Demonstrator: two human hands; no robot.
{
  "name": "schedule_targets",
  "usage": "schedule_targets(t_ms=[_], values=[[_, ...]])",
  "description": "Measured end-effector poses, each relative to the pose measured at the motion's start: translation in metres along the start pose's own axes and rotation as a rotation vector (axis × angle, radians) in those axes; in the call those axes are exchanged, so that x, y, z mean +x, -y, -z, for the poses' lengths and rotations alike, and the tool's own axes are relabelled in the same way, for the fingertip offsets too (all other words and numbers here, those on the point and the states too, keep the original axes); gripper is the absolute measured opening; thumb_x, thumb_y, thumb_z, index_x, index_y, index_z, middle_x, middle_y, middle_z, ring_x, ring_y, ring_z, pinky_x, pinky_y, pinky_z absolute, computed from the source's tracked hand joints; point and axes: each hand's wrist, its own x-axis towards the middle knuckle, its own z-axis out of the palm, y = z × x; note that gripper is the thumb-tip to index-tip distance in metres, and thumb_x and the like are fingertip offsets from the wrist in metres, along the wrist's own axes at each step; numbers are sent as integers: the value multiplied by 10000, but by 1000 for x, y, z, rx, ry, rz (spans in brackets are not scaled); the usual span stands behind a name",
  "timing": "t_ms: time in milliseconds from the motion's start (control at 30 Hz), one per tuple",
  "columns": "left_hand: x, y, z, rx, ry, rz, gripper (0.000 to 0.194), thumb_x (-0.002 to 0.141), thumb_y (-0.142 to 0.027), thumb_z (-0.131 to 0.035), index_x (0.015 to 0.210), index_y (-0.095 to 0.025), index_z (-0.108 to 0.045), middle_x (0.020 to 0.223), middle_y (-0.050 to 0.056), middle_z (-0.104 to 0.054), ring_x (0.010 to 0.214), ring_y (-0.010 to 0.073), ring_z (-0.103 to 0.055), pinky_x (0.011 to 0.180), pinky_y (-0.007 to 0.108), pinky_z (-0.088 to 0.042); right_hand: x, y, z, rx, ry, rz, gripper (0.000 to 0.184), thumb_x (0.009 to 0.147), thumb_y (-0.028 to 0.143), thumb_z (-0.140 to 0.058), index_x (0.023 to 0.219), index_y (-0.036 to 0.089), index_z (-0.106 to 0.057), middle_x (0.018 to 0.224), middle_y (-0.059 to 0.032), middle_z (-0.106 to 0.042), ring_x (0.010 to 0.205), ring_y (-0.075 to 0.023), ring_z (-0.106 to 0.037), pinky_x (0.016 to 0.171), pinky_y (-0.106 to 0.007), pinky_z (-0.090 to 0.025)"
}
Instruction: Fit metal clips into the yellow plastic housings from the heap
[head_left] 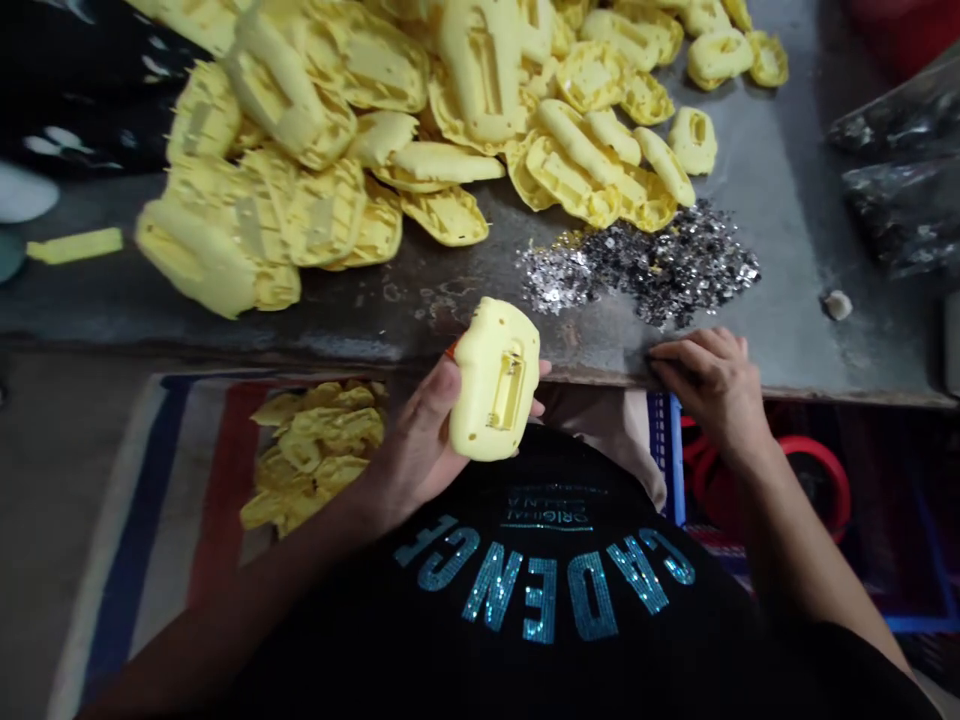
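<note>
In my left hand (431,425) is a pale yellow plastic casing (486,400), gripped by its sides in front of my chest. An open battery compartment with metal contacts faces up, and a bit of orange shows at its left edge. My right hand (716,385) rests at the table's front edge with its fingers curled in and pressed together. Whatever those fingertips may hold is too small or hidden to make out. Just beyond that hand lies a spread heap of small shiny metal pieces (675,265), silver and dark, with a few gold ones.
Yellow plastic shells (300,205) lie piled along the back of the grey table (360,320). At right are clear bags (904,215) of dark pieces and a small whitish lump (837,305). Below stand a blue crate (675,470) and more yellow shells (319,450) on striped cloth.
</note>
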Motion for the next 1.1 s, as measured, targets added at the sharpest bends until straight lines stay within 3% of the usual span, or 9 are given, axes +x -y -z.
schedule_targets(t_ms=[100,200,433,567,800,967,1100], values=[[-4,0,8,-50,-71,-25,868,904,-872,-893,1449,-197,-856,1381,145,-899,933,270,-848,572,229,-574,23,2,-9,-71,-57,36,141,1130,350,-731,1088,285,-849,950,-61,-796,972,-306,-668,883,-457,-412],[-6,-1,12,-77,-66,-21,828,961,-840,-840,1472,-188,-837,1398,158,-889,870,247,-815,491,219,-496,49,16,-12,-139,-93,44,140,1125,393,-746,1150,301,-849,1075,-83,-822,1055,-331,-660,932,-488,-416],[-4,-5,14,-125,-67,13,861,966,-855,-832,1479,-165,-800,1379,217,-875,823,226,-799,459,213,-486,97,62,-39,-152,85,162,258,1185,318,-628,1271,352,-868,1207,-90,-830,1126,-344,-629,979,-534,-421],[-3,-2,18,-168,-25,-12,825,948,-815,-879,1421,-141,-836,1325,211,-894,789,226,-812,426,211,-483,88,57,-40,-198,90,200,201,1173,318,-677,1232,328,-870,1175,-84,-825,1111,-325,-644,975,-516,-435],[1,0,19,-161,9,-6,734,1018,-785,-815,1420,-172,-849,1315,181,-896,818,228,-816,456,216,-526,52,34,-16,-154,-73,173,156,1170,349,-722,1110,303,-859,1045,-50,-831,997,-282,-683,905,-451,-419],[3,0,13,-133,-33,-8,823,1053,-838,-725,1474,-137,-814,1394,229,-871,839,239,-805,433,217,-473,55,41,-30,-126,-17,126,166,1164,325,-706,1102,303,-859,1011,-40,-825,993,-285,-687,926,-460,-430],[3,-1,9,-135,-61,8,839,1060,-894,-674,1452,-169,-833,1397,198,-875,841,234,-796,436,212,-461,64,45,-39,-119,6,119,156,1160,359,-719,1118,295,-855,1056,-50,-833,1029,-296,-688,953,-471,-434]])
